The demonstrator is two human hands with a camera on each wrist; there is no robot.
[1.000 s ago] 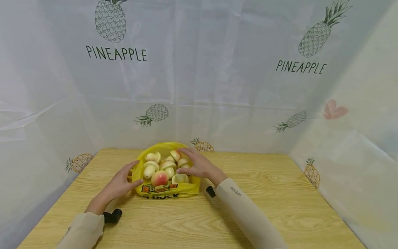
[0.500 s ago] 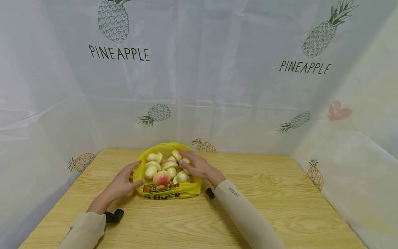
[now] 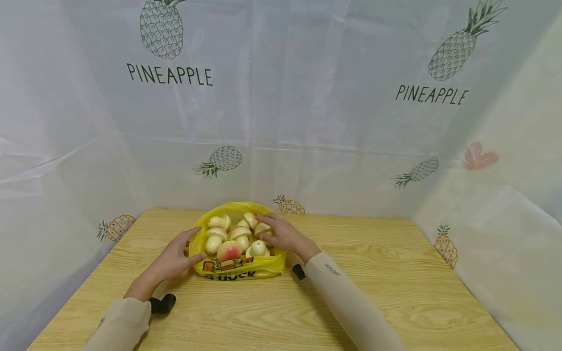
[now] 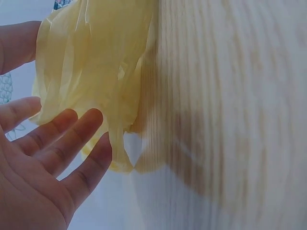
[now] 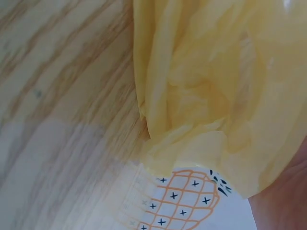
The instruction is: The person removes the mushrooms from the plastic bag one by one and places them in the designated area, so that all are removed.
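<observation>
A yellow plastic bag (image 3: 269,269) with dark lettering sits with its mouth open on the wooden table. Several cream, mushroom-shaped pieces fill it; one at the front (image 3: 229,250) has a red blush on its cap. At the bag's left rim is my left hand (image 3: 172,257), thumb and fingers spread apart. The left wrist view shows its relaxed fingers (image 4: 53,143) beside the bag's side. My right hand (image 3: 284,236) reaches over the right rim, fingers extended above the mushroom pieces there. Only an edge of that hand (image 5: 285,201) shows in the right wrist view, behind yellow plastic.
The wooden table (image 3: 351,282) ends at the back against a white curtain (image 3: 307,122) printed with pineapples. More of the curtain encloses both sides. Black wrist mounts (image 3: 163,304) stick out near both sleeves.
My right hand has drawn back slightly toward the right rim, uncovering more of the mushroom piece at front right. The left hand keeps its place at the rim. The whole view has shifted slightly.
</observation>
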